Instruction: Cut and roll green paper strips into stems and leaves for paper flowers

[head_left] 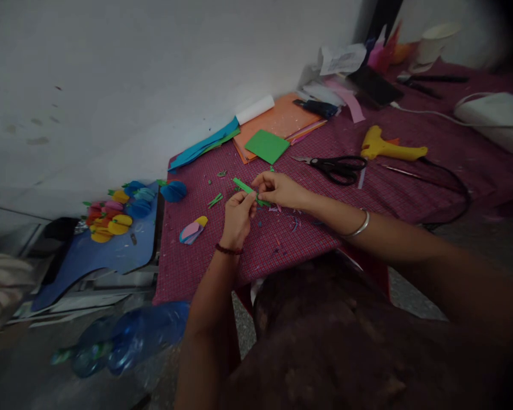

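Observation:
Between my two hands is a narrow green strip, of paper or foam sheet, with one end sticking out up and to the left. My left hand pinches the strip near its middle. Just right of it, my right hand has its fingers closed on the strip's other part, which is partly hidden. Left of the hands lie small cut green pieces. A little stack of pink, blue and yellow oval cutouts rests nearer the table's left edge. Black-handled scissors lie to the right, apart from both hands.
A green square sheet lies on orange sheets at the back. A yellow glue gun with a black cord lies right. Colourful paper balls sit on a blue board at left, above large blue bottles.

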`<action>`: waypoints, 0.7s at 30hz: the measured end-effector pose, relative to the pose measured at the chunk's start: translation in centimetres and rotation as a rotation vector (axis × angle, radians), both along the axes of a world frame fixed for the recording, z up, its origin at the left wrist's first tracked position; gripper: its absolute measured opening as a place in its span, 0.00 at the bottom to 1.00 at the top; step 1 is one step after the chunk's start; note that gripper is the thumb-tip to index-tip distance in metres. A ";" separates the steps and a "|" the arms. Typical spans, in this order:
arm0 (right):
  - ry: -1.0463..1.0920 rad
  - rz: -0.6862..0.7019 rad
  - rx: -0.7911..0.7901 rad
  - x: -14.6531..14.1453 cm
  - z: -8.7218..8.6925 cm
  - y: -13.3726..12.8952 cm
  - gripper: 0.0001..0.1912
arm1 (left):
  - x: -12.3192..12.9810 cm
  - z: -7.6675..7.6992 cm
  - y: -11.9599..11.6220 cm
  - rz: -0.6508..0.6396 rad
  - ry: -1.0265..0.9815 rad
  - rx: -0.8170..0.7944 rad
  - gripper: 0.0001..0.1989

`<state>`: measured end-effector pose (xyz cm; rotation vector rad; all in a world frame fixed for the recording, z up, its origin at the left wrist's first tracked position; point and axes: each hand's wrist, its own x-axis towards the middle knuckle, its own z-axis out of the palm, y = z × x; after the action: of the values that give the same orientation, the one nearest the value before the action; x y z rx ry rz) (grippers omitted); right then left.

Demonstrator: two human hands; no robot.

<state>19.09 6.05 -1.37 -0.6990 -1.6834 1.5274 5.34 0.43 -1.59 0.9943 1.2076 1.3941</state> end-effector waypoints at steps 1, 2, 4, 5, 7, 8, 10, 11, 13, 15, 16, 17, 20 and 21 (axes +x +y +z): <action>-0.008 -0.009 -0.001 0.0 0.0 0.0 0.13 | 0.0 0.0 0.0 -0.004 -0.002 -0.006 0.16; -0.015 -0.019 -0.002 -0.1 0.0 0.0 0.13 | 0.0 0.0 -0.1 -0.010 -0.004 -0.012 0.16; -0.023 -0.034 -0.004 -0.1 -0.1 0.1 0.13 | 0.0 0.1 -0.1 -0.027 -0.008 -0.024 0.16; -0.024 -0.041 -0.004 -0.1 -0.2 0.1 0.13 | 0.0 0.2 -0.1 -0.035 -0.009 -0.031 0.17; -0.027 -0.055 -0.006 -0.1 -0.3 0.3 0.13 | -0.1 0.2 -0.1 -0.050 -0.006 -0.046 0.17; -0.029 -0.061 -0.008 -0.2 -0.3 0.3 0.13 | -0.1 0.2 -0.1 -0.056 -0.001 -0.054 0.17; -0.041 -0.070 -0.010 -0.2 -0.4 0.4 0.14 | -0.1 0.1 -0.1 -0.065 0.010 -0.063 0.17; -0.049 -0.073 -0.011 -0.2 -0.4 0.4 0.14 | -0.1 0.1 -0.1 -0.068 0.017 -0.063 0.17; -0.057 -0.073 -0.011 -0.2 -0.3 0.3 0.13 | 0.0 0.0 0.0 -0.064 0.036 -0.044 0.17; -0.050 -0.070 -0.006 -0.2 -0.2 0.2 0.13 | 0.1 0.0 0.0 -0.045 0.055 -0.011 0.17; -0.039 -0.069 0.000 -0.1 -0.1 0.2 0.12 | 0.2 0.0 0.0 -0.034 0.060 0.003 0.17; -0.029 -0.065 0.009 -0.1 0.0 0.1 0.12 | 0.2 0.1 0.1 -0.024 0.061 0.014 0.18; -0.067 -0.017 0.024 0.3 0.3 0.0 0.07 | 0.1 0.2 0.1 0.012 0.041 0.056 0.19; -0.102 0.012 0.023 0.5 0.3 -0.1 0.04 | 0.0 0.2 0.1 0.023 0.033 0.077 0.19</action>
<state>19.58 5.99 -1.04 -0.7673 -1.7804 1.5003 5.35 0.57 -1.40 1.0639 1.2006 1.4561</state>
